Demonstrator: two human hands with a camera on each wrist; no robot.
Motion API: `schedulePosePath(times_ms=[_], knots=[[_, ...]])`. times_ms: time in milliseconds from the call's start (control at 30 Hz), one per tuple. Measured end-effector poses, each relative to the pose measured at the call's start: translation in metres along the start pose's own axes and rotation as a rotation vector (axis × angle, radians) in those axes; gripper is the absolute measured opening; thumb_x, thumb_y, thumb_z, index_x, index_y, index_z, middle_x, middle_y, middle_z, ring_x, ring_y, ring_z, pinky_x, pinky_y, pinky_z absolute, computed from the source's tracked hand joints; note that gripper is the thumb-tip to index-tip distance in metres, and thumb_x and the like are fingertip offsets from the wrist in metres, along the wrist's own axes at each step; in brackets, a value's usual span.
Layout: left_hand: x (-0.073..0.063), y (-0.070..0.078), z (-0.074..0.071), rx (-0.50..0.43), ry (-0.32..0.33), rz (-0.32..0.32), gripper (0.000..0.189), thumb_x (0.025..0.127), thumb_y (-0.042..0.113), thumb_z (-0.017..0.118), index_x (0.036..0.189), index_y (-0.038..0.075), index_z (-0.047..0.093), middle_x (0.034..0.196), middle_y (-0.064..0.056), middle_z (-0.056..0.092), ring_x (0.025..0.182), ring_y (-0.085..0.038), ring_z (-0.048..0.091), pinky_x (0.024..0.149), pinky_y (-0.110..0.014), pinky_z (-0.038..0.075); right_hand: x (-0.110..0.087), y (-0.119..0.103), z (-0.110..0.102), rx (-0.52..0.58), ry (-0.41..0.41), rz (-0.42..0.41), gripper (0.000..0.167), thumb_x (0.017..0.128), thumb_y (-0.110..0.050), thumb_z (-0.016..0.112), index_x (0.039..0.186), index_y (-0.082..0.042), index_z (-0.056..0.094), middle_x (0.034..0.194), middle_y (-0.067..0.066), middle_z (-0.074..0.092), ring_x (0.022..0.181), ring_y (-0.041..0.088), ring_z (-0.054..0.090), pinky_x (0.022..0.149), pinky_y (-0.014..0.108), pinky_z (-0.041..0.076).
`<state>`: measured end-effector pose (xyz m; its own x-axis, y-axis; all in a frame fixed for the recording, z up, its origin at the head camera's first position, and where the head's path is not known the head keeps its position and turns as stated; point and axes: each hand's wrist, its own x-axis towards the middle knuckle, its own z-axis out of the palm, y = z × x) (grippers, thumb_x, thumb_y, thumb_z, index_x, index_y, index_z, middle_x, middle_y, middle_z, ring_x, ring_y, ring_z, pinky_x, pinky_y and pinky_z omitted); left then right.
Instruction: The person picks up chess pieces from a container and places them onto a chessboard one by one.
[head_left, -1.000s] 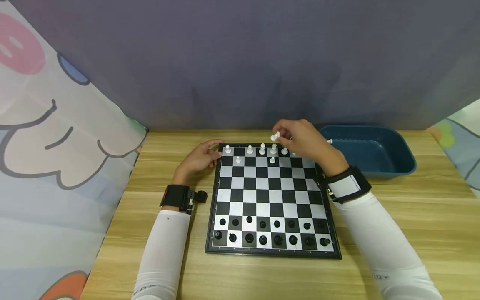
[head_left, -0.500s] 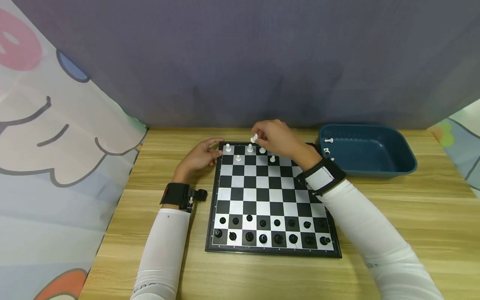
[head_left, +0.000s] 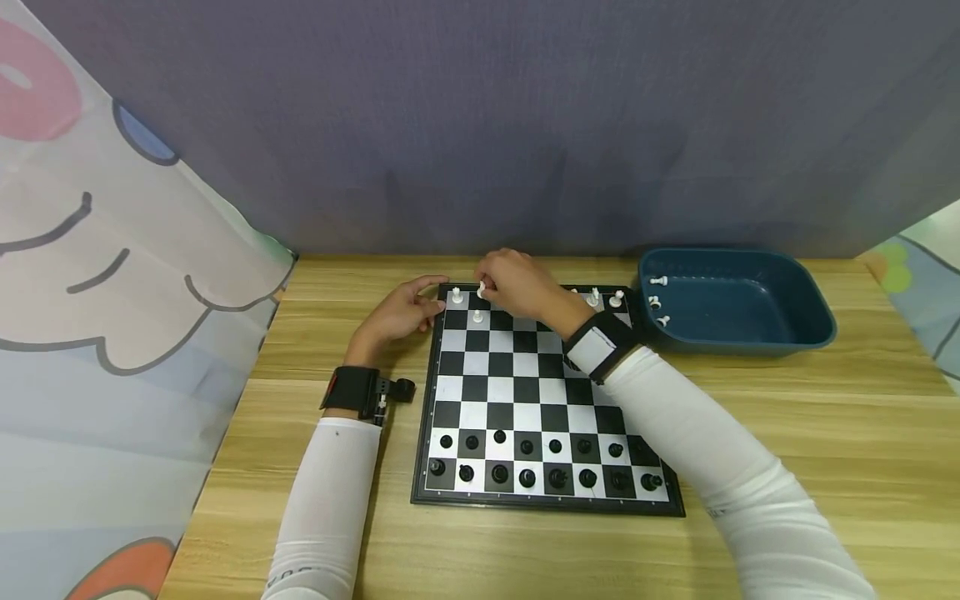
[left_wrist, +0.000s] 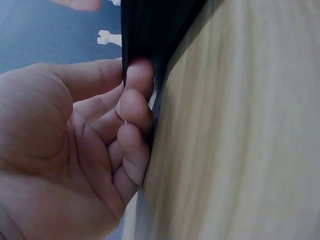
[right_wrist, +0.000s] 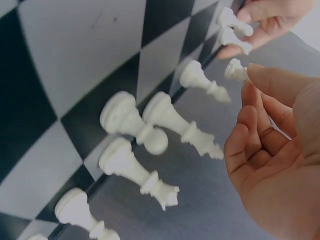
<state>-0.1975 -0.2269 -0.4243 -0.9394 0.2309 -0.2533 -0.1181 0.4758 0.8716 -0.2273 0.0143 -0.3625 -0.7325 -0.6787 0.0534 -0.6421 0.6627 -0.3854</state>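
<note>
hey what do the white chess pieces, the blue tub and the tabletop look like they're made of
White chess pieces: probably plastic, smooth and satin-looking, with soft shading and no visible grain.
Blue tub: likely moulded plastic, somewhat glossy, given the highlights inside and rounded corners.
Tabletop: wood or wood-look laminate, with visible grain streaks; I can't tell which.

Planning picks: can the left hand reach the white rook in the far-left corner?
Probably yes: the left hand holds the chessboard beside the white rook, nothing showing between, though it must likely let go.

Booth-like place: grey backdrop [head_left: 480, 125], cartoon-printed side sheets [head_left: 112, 358], wood-grain table [head_left: 840, 425].
</note>
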Motion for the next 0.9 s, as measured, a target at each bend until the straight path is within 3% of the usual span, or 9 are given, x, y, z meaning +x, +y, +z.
schedulePosePath(times_ms=[133,433,700,900], knots=[[-0.001,0.001,0.002,0.010,-0.001,0.001,0.052,0.103,0.019,0.062,0.153,0.027,0.048,0.081,-0.007,0.065,0.069,-0.019,0.057,0.064,-0.027,0.049,0.005,0.001,0.007,-0.026,-0.021,0.005,0.021,0.098,-0.012,0.069,0.117,-0.006,0.075,0.112,0.007,0.073,0.114,0.028,0.064,0.095,0.041,0.053],[-0.001,0.004,0.004,0.016,0.000,0.008,0.053,0.103,0.019,0.061,0.153,0.027,0.047,0.082,-0.007,0.065,0.069,-0.019,0.057,0.064,-0.027,0.050,0.009,0.003,0.011,-0.067,-0.037,0.008,0.019,0.096,-0.014,0.072,0.113,-0.008,0.077,0.102,0.005,0.076,0.104,0.027,0.061,0.093,0.040,0.052],[0.000,0.003,0.004,0.005,-0.001,0.010,0.053,0.104,0.017,0.061,0.154,0.024,0.047,0.079,-0.006,0.064,0.066,-0.017,0.056,0.063,-0.027,0.049,0.008,0.006,0.012,-0.065,-0.064,0.027,0.024,0.097,-0.016,0.071,0.119,-0.008,0.075,0.102,0.005,0.075,0.105,0.027,0.060,0.093,0.040,0.052],[0.000,0.005,0.005,0.004,-0.009,0.006,0.053,0.104,0.017,0.061,0.154,0.024,0.046,0.080,-0.006,0.064,0.068,-0.018,0.057,0.064,-0.027,0.050,0.004,0.011,0.008,-0.058,-0.062,0.017,0.036,0.096,-0.021,0.073,0.130,-0.010,0.068,0.113,0.008,0.069,0.106,0.026,0.057,0.092,0.039,0.051]])
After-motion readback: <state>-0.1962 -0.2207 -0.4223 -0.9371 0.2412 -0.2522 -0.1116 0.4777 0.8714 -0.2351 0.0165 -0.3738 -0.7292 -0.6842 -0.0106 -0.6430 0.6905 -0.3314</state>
